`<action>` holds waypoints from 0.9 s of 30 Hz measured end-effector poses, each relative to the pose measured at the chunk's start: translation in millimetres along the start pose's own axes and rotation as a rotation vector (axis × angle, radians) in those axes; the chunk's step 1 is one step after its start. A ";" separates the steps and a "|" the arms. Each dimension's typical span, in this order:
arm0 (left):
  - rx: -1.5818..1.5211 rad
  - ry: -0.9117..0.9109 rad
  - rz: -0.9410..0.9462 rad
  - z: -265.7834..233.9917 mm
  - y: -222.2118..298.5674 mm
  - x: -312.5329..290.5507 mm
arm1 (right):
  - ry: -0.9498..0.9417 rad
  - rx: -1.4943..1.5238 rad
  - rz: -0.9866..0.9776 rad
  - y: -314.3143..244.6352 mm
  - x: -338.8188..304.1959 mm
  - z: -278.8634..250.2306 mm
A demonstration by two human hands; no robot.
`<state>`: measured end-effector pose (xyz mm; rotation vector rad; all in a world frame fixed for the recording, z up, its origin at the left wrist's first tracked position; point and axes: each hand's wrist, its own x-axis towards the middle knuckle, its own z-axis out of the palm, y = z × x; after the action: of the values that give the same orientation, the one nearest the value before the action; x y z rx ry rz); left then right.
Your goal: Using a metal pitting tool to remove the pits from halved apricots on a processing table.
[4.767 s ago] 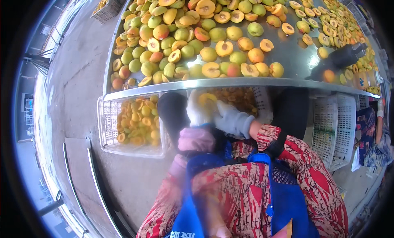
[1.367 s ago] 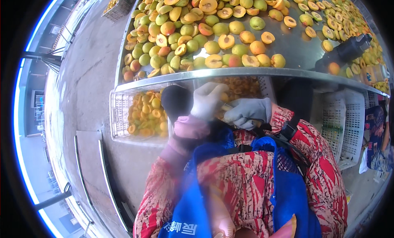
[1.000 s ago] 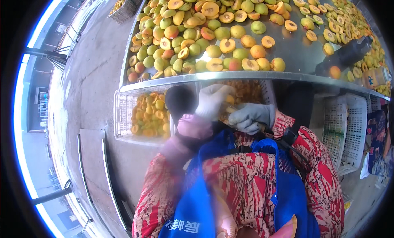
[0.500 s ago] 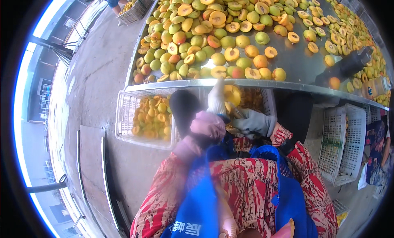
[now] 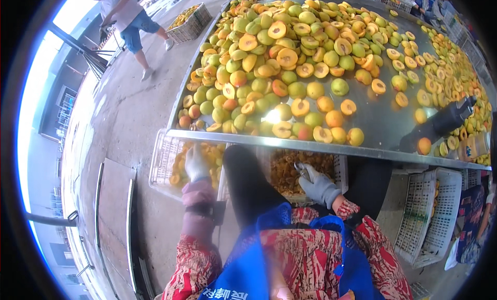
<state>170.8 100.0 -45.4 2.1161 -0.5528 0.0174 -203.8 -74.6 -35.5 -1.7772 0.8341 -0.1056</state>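
My left hand (image 5: 196,164), in a pale glove, is over a white crate (image 5: 161,160) of yellow fruit halves, left of my knee. Motion smears its fingers, and I cannot tell whether anything is in them. Closed around a small metal pitting tool (image 5: 298,167), my right hand (image 5: 318,185) wears a grey glove. It hovers above a crate of brownish fruit pits (image 5: 288,168) between my legs. A heap of peach-like fruit (image 5: 269,67), whole and halved, lies on the metal table (image 5: 362,111) in front of me.
A dark cylindrical object (image 5: 445,119) and a clear bottle (image 5: 473,146) lie at the table's right. Stacked white crates (image 5: 429,217) stand on the floor at right. At far left, a person in shorts (image 5: 135,28) walks near another fruit crate (image 5: 191,25).
My left hand has gone from beside my right hand, where a yellow fruit was held, leftward to the crate. My right hand has lowered slightly. The walking person has come further into view.
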 end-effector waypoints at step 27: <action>0.855 -0.741 1.049 236.0 308.9 66.4 | 0.146 0.165 -0.107 -5.1 -3.3 -25.2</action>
<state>63.5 -259.7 75.6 2.2855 -2.3852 0.0726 -215.4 -92.3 -20.4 -1.6725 0.8097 -0.3685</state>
